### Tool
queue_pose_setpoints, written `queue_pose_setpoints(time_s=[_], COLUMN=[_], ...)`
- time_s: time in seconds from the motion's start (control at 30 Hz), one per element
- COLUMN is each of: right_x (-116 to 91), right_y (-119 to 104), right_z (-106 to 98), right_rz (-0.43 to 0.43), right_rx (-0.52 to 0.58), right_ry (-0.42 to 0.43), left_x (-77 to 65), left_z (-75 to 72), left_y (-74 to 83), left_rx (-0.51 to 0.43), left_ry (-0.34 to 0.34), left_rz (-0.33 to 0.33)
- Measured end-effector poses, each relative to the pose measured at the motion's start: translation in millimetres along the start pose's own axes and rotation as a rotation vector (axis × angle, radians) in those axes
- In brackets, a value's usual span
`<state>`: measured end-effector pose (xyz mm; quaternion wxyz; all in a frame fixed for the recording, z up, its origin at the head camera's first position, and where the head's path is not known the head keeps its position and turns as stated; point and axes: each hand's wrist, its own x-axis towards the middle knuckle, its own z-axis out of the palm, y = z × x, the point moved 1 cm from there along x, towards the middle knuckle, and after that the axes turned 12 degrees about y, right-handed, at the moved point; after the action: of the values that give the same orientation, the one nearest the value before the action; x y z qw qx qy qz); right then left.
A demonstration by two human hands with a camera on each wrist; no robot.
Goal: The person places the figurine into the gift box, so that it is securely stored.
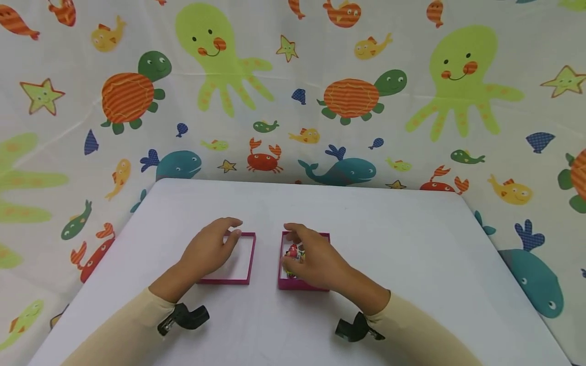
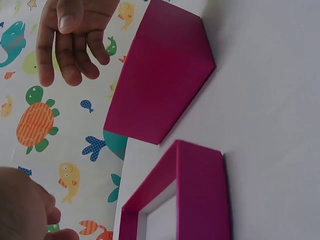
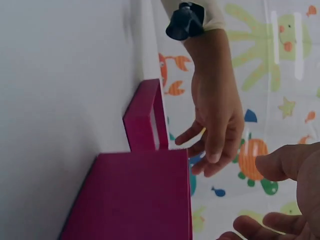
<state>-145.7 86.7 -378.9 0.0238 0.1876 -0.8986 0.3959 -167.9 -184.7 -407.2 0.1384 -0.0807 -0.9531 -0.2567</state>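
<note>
While my left hand hangs over the lid, fingers relaxed and empty, my right hand arches loosely, empty too, above the box holding colourful bits on the bench.

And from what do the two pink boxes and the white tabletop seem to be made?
Left box and right box: probably stiff cardboard, smooth and matte, judging by thin, straight walls. Tabletop: perhaps laminate, smooth and dull white, without visible grain or glare.

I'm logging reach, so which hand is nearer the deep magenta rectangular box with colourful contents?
Right. The right hand hovers over the deep magenta box; the left hand is left of it, over the shallower magenta rectangular box.
</note>
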Motion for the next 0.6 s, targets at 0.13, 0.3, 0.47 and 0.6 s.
queue_pose_setpoints(time_s=[0.13,0.3,0.47,0.6], right_x=[1,3,4,5], right_y=[-5,-12,-21,-28], right_z=[8,16,25,34], right_rz=[-0.016,-0.032,-0.044,-0.039], right_rx=[0.059,0.114,0.149,0.186], right_ry=[-0.007,-0.016,-0.016,-0.024], left_x=[-2.5,-4.6,-5.4,-7.3], left_z=[-5.5,-11.4,-15.6,-17.1], left_y=[-10.3,-17.0,-21.0,-26.4], left_rx=[0.006,0.024,0.053,0.080], left_ry=[0.043,0.074,0.063,0.037], left_rz=[-0.022,-0.078,-0.106,-0.138])
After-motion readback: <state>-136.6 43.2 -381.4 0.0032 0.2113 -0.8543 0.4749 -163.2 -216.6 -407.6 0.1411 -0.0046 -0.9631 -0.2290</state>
